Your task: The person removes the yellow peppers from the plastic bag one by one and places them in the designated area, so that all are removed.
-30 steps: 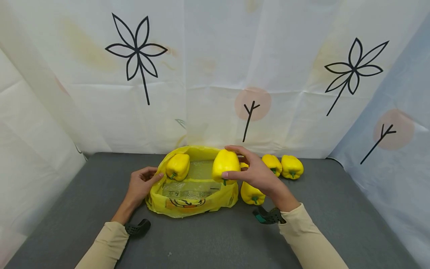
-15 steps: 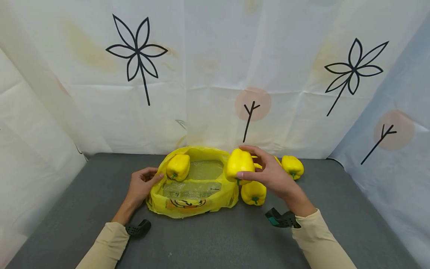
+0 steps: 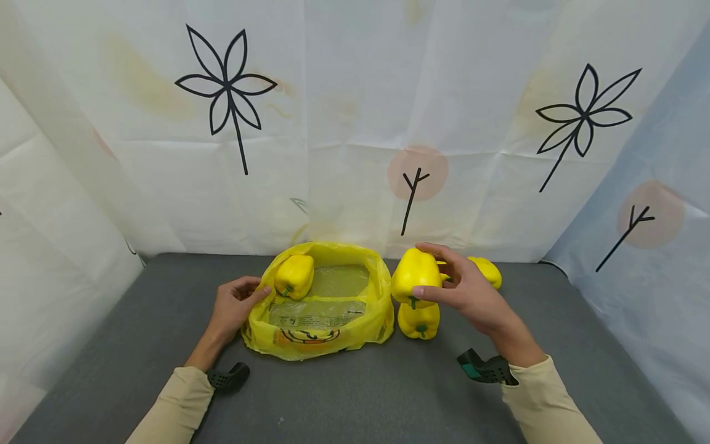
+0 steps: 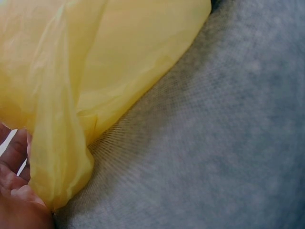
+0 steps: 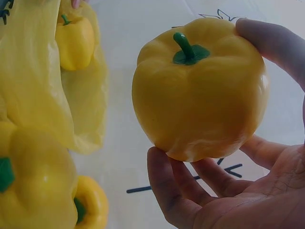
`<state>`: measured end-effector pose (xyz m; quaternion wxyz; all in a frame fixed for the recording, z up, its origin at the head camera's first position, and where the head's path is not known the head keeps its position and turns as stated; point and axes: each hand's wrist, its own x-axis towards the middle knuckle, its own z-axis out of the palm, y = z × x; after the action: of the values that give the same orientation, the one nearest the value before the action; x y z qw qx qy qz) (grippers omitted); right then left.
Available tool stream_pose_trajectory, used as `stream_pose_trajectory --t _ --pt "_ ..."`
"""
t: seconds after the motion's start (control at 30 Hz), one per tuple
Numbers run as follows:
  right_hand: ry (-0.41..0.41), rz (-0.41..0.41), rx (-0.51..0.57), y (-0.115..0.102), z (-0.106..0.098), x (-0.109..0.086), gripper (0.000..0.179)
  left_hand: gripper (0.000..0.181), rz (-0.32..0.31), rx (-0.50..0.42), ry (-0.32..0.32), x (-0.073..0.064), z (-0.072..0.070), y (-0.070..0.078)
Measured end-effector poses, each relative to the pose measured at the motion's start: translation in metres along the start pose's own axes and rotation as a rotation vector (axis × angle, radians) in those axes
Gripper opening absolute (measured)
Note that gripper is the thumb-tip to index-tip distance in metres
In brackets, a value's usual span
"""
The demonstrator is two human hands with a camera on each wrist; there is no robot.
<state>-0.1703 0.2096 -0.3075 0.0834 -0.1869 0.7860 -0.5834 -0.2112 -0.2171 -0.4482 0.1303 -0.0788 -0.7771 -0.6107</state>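
My left hand (image 3: 235, 305) pinches the left rim of a yellow plastic bag (image 3: 355, 333), thumb over the edge. The left wrist view shows a bunched fold of the bag (image 4: 62, 157) beside the fingers. Inside the bag, at its left, lies a yellow bell pepper (image 3: 295, 275). Right of the bag, my right hand (image 3: 471, 299) holds another yellow bell pepper (image 3: 415, 274) above the table. Its green stem shows in the right wrist view, with thumb and fingertips around the pepper (image 5: 200, 105).
Just below the held pepper in the head view, a yellow pepper (image 3: 418, 324) rests on the dark grey table (image 3: 333, 401). Another pepper (image 3: 488, 271) sits behind my right hand, partly hidden. A printed cloth (image 3: 344, 123) hangs along the table's back edge.
My right hand has carried the held pepper rightward, from above the bag's right part to outside its right rim. The left hand and the bag stay where they were.
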Motion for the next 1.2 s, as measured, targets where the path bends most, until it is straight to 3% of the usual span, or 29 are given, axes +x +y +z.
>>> stream_pose_trajectory --t 0.1,0.33,0.4,0.83,1.2 --pt "0.006 0.001 -0.009 0.001 -0.004 -0.002 0.076 0.025 0.010 -0.009 0.004 0.002 -0.001 -0.007" --pt "0.022 -0.003 -0.033 0.004 -0.011 -0.006 0.075 0.024 0.014 0.008 0.002 0.004 -0.001 -0.001" --pt "0.027 -0.004 -0.037 0.004 -0.013 -0.007 0.074 0.025 0.018 -0.003 0.002 0.006 -0.002 -0.007" --pt "0.061 -0.023 -0.071 0.013 -0.026 -0.019 0.069 0.025 0.019 0.001 -0.001 0.004 -0.002 -0.010" --pt "0.074 0.011 -0.093 0.021 -0.038 -0.027 0.069 0.025 0.014 0.018 0.005 0.002 -0.001 -0.010"
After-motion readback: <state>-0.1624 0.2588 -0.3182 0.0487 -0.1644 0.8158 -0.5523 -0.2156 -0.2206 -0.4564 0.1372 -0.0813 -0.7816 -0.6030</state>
